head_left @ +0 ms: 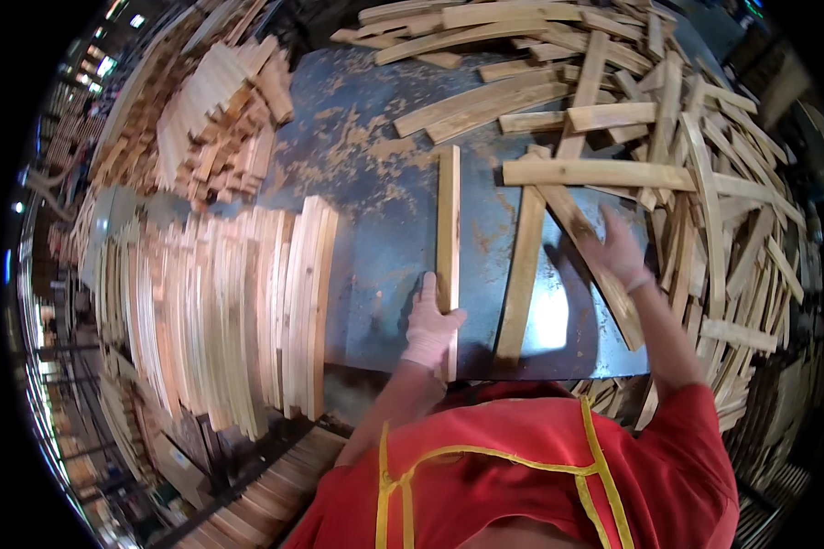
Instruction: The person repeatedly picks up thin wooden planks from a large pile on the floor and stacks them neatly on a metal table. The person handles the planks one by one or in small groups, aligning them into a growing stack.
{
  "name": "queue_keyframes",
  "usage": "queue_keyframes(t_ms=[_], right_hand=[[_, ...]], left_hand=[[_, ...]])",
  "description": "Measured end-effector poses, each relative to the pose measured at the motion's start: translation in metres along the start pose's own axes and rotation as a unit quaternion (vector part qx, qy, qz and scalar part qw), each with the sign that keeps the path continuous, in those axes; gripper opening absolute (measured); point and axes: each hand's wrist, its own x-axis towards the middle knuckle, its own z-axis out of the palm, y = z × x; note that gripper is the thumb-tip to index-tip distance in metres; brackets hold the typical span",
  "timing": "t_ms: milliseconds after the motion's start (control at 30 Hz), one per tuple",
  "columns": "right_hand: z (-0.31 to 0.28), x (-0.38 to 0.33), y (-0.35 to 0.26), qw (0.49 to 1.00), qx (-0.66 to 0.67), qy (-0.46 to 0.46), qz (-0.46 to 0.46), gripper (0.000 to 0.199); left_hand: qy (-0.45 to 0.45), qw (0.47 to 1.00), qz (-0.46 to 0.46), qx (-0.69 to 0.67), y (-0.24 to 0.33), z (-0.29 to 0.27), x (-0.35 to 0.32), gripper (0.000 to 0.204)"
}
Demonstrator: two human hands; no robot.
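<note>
A narrow wooden slat (446,220) stands on edge on the metal tabletop, pointing away from me. My left hand (432,327) is closed round its near part, the thumb across it and a finger stretched along its side. To the right, my right hand (618,252) is over a slanted slat (597,274), fingers apart and a little blurred; whether it touches that slat I cannot tell. Between the hands lies another slat (520,274), its far end under a crosswise slat (595,174).
Many upright slats stand in a tight row (220,311) at the left, with a stacked wood pile (215,128) behind. A loose heap of slats (705,183) covers the right and far side. Sawdust is scattered over the metal tabletop (375,265).
</note>
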Motion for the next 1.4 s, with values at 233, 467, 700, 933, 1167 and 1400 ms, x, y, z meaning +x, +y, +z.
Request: queue_keyframes(t_ms=[233, 467, 700, 933, 1167, 1400], right_hand=[[0.036, -0.045, -0.03, 0.984, -0.047, -0.083, 0.148, 0.091], [0.121, -0.06, -0.135, 0.867, 0.474, -0.076, 0.133, 0.075], [0.211, -0.076, -0.324, 0.924, 0.239, -0.295, 0.038, 0.071], [0.221, -0.072, -0.408, 0.855, 0.148, -0.463, -0.184, 0.069], [0.148, 0.023, -0.236, 0.975, -0.097, -0.015, -0.197, 0.071], [0.097, 0.069, -0.183, 0.931, -0.309, -0.164, -0.106, 0.073]], left_hand=[[-0.05, 0.834, -0.18, -0.519, -0.046, -0.065, -0.012, 0.057], [-0.065, 0.812, -0.06, -0.578, -0.052, -0.14, -0.063, 0.071], [-0.023, 0.787, -0.034, -0.616, -0.069, -0.214, -0.102, 0.065], [0.147, 0.986, -0.068, 0.045, -0.084, -0.284, -0.11, 0.062], [0.175, 0.893, -0.084, 0.407, -0.168, -0.36, -0.15, 0.068], [0.29, 0.914, -0.091, 0.268, -0.194, -0.416, -0.152, 0.063]])
